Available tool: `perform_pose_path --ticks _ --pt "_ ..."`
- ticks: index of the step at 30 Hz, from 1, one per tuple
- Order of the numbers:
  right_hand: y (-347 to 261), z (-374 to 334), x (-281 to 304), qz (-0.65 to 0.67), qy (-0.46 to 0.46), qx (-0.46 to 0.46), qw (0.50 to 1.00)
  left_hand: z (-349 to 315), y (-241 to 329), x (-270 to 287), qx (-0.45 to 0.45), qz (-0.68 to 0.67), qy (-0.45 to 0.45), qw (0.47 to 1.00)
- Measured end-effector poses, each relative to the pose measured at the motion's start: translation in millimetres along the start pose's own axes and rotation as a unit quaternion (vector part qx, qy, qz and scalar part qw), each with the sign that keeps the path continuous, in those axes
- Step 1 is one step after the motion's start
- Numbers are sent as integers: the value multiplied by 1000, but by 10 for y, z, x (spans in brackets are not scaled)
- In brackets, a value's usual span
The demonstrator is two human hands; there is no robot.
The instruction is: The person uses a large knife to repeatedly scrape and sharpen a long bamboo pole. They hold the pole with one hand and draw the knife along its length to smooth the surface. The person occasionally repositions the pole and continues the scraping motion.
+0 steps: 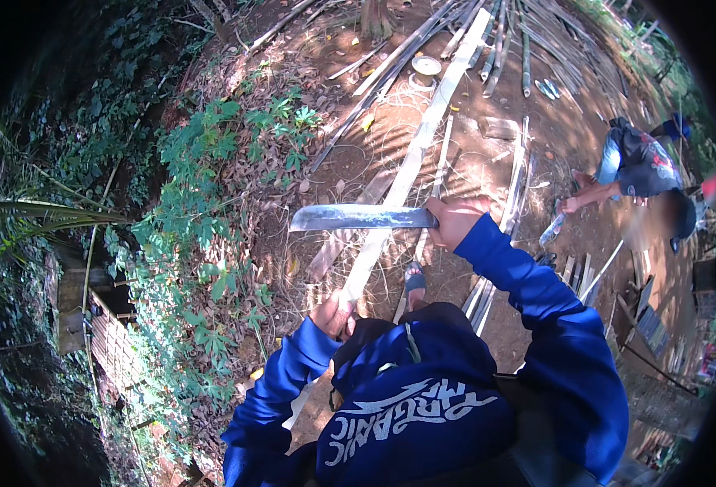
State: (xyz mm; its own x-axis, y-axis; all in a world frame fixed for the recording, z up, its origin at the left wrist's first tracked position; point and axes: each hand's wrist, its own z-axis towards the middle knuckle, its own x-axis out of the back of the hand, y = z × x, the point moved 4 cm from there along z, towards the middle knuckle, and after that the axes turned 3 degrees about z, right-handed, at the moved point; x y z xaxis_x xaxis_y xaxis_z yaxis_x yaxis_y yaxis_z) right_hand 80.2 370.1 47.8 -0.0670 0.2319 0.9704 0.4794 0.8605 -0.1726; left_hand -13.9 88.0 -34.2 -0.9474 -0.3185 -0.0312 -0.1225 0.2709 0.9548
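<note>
Head view: the right grip (pixel 453 222) is closed around the handle end of a knife (pixel 358 217). The blade extends crosswise over a long pale strip (pixel 416 154), tip toward the left edge of the ground (pixel 557 146); contact between blade and strip cannot be determined. The left grip (pixel 334 315) is closed on the strip's near end; the strip runs to the far edge of the ground. A sandalled foot (pixel 415 282) is near the strip. Poles (pixel 526 61) lie at the far edge, plants (pixel 204 162) stand at the left, and a second person (pixel 642 158) bends at the right.
</note>
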Motion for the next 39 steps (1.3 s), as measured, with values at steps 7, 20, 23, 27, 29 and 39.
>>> perform_pose_path --ticks 7,20,23,27,29,39 --pt "288 113 -159 60 -1 -86 994 133 -292 -9 169 -138 -44 975" --pt "-85 -85 -199 43 -56 -3 998 142 140 9 164 -223 -191 942" --pt "406 96 -253 19 -33 -61 997 -90 218 -31 227 -228 -182 929" --pt "349 13 -360 59 -42 -113 991 81 66 66 284 -217 -108 928" --pt "-92 -144 -412 37 -115 24 992 -33 21 167 253 -291 -131 913" --pt "-349 -237 -639 30 -161 13 986 -134 -408 281 267 -341 -233 871"
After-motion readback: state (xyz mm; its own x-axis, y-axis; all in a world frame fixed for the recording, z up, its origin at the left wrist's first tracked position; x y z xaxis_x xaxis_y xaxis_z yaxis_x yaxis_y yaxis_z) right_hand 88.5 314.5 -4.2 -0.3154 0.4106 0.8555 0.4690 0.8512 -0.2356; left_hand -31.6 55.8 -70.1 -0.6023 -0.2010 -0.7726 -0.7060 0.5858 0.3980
